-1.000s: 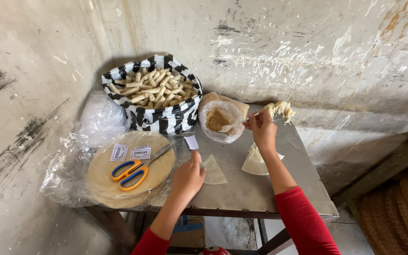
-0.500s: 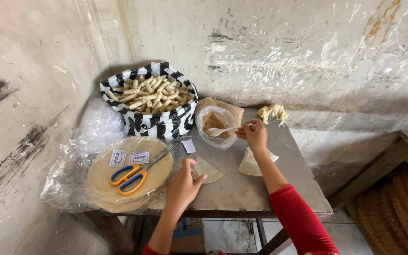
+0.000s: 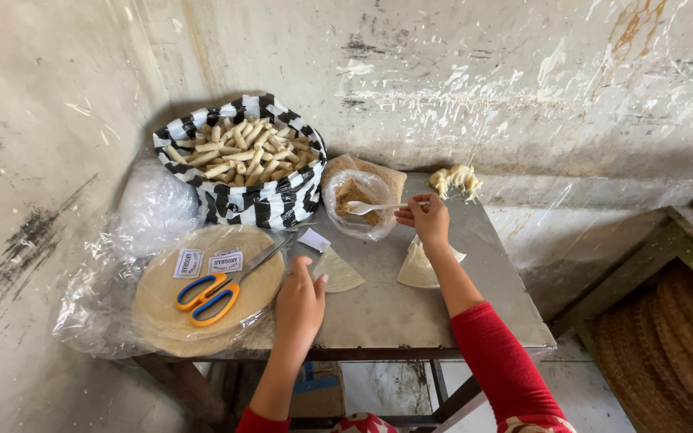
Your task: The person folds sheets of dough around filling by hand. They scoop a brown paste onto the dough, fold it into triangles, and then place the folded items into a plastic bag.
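Right now the right hand [image 3: 427, 220] pinches the handle of a white plastic spoon [image 3: 370, 208], whose bowl dips into a clear plastic bag of brownish filling [image 3: 354, 200] just to the left of that hand. Under the right wrist lies a small stack of triangular wrapper pieces [image 3: 417, 269] on the metal table [image 3: 443, 305]. Beyond the right hand, near the wall, sits a lump of pale dough [image 3: 457, 179].

The left hand [image 3: 300, 301] rests flat and loose on the table edge, fingers spread, grasping nothing; its fingertips touch the edge of a single triangular wrapper [image 3: 337, 271] that lies between the two hands. Just past those fingertips is a small white slip of paper [image 3: 313, 239].

To the left of the left hand, a stack of round wrappers [image 3: 162, 309] sits on crinkled clear plastic, with orange-and-blue scissors [image 3: 210, 294] lying on top beside two small paper labels [image 3: 206, 262]. Farther off, behind the scissors and against the wall, stands a black-and-white striped bag [image 3: 270, 204] filled with pale rolled sticks [image 3: 238, 152].
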